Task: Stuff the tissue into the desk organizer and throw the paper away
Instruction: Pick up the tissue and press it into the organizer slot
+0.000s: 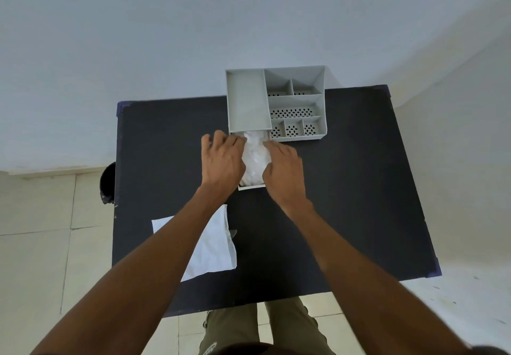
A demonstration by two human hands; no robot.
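While both hands work at the front of the grey desk organizer (276, 103), which stands at the far edge of the dark desk (345, 188), the head view shows the white tissue (255, 158) as a soft, crumpled wad lying in a pulled-out white drawer (251, 187) beneath the organizer's large left compartment, its far end already reaching under the body and its near end bulging above the drawer front. The left hand (222, 158) lies against the wad's left side with fingers curled loosely over it, and the right hand (284, 166) presses on the right side with fingers flat and angled inward; neither grip is closed tight, both being half-open palms bearing down on the tissue rather than pinching it. To do this step well, I judge the wad should be flattened from the near end toward the organizer, the edges tucked below the drawer walls so nothing snags when the drawer slides in, with one hand steadying the light organizer against being pushed off the far edge. A flat white sheet of paper (210, 247) lies near the front left of the desk, partly hidden by the left forearm, not yet thrown away; a dark round object (108, 183) on the floor beside the desk's left edge may be a bin, though I cannot tell for sure.
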